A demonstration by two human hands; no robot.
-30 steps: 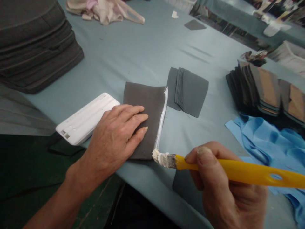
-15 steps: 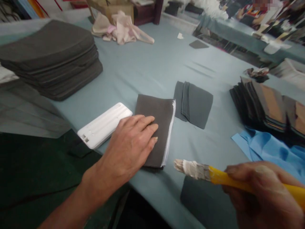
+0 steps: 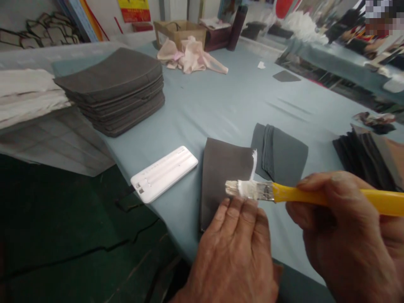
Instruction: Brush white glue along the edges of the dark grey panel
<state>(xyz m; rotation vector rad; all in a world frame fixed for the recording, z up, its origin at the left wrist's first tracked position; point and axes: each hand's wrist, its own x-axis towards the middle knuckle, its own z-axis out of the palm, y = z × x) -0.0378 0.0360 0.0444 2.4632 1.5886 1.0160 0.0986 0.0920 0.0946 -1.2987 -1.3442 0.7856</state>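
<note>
Left hand [image 3: 238, 248] is flat, fingers out, blocking the near end of a dark rectangular sheet [image 3: 222, 166] on the blue-green bench [image 3: 202, 105]; right hand [image 3: 344, 227] grips a yellow-handled brush [image 3: 292, 193] across it (bristles touching? can't tell). White plastic slab [image 3: 166, 173] at the sheet's 9 o'clock, slate-grey pieces [image 3: 288, 147] at 2.

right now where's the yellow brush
In the head view, the yellow brush is right of centre, gripped in the right hand, its tip pointing left over the dark panel, close to the left hand.
</note>
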